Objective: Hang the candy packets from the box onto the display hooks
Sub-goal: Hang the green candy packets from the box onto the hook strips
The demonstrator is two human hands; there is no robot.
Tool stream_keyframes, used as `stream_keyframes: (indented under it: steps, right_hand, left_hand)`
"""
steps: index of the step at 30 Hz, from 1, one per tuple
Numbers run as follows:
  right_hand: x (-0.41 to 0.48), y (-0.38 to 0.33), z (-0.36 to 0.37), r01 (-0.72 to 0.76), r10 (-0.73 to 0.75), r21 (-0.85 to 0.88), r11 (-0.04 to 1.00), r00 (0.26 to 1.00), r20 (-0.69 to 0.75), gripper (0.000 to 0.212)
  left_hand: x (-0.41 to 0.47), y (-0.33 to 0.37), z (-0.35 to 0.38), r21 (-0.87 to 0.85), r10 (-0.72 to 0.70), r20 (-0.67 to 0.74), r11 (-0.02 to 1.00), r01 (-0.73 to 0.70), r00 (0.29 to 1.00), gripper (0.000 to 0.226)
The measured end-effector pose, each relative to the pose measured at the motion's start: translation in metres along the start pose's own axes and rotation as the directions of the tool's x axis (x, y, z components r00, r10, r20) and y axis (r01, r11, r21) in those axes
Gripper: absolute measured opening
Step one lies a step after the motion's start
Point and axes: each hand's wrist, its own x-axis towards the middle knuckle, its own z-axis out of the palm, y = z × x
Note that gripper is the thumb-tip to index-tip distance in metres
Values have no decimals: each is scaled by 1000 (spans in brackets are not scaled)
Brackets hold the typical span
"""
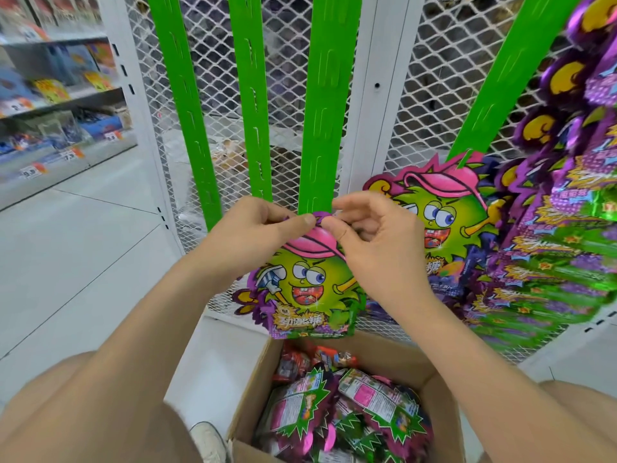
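A candy packet [305,289] with a green cartoon face and pink cap hangs upright between my hands, just below the bottom end of a green display strip [322,105]. My left hand [253,232] pinches its top edge from the left. My right hand [377,242] pinches the same top edge from the right. Below them stands an open cardboard box [414,359] holding several more packets [350,406]. One matching packet [444,222] hangs at the bottom of the strip [514,85] to the right.
Two more bare green strips [187,105] [250,95] hang on the white mesh panel [444,95]. A dense column of purple and green packets [567,208] fills the right side. Store shelves [56,105] stand at the left. My knees and a white shoe [207,442] flank the box.
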Motion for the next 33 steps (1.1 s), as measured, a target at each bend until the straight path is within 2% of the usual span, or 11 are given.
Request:
stream_keyframes:
  steps: [10, 17, 20, 22, 23, 25, 26, 27, 29, 31, 33]
  right_hand:
    - [5, 2, -5, -159, 163, -50, 986, 985, 65, 27]
    - [-9, 17, -9, -31, 54, -200, 979, 993, 108, 15]
    - [-18, 18, -17, 222, -215, -372, 901, 975, 61, 10]
    - [-30, 18, -21, 306, -299, -384, 871, 951, 80, 11]
    - [-36, 19, -23, 293, -266, -351, 890, 956, 122, 12]
    - [-48, 23, -25, 129, -37, -279, 952, 949, 313, 11]
    - [-52, 28, -26, 41, 105, -302, 952, 887, 450, 7]
    - [-57, 35, -27, 29, 212, -376, 926, 786, 581, 2]
    - [-66, 53, -29, 133, 369, -515, 847, 550, 749, 9]
    - [-79, 71, -30, 220, 485, -592, 775, 391, 782, 16]
    - [-91, 84, -32, 332, 552, -643, 690, 332, 765, 26]
  left_hand:
    - [0, -2, 7, 54, 8, 25, 998, -9, 1000, 32]
    - [6, -25, 19, 207, 214, 32, 954, -216, 976, 8]
    - [-4, -34, 35, 417, 391, -122, 855, -310, 912, 34]
    - [-15, -42, 50, 572, 513, -262, 765, -296, 818, 49]
    - [-21, -45, 58, 634, 553, -337, 731, -250, 762, 51]
    - [-31, -56, 80, 697, 578, -405, 697, -171, 708, 43]
    - [-35, -66, 92, 708, 563, -371, 686, -168, 739, 36]
    - [-38, -77, 105, 722, 506, -275, 671, -172, 818, 30]
    - [-41, -108, 133, 765, 188, -7, 633, -116, 982, 26]
    - [-44, -143, 159, 781, -179, 186, 624, -35, 966, 29]
    - [-50, -183, 183, 790, -418, 286, 613, 35, 862, 42]
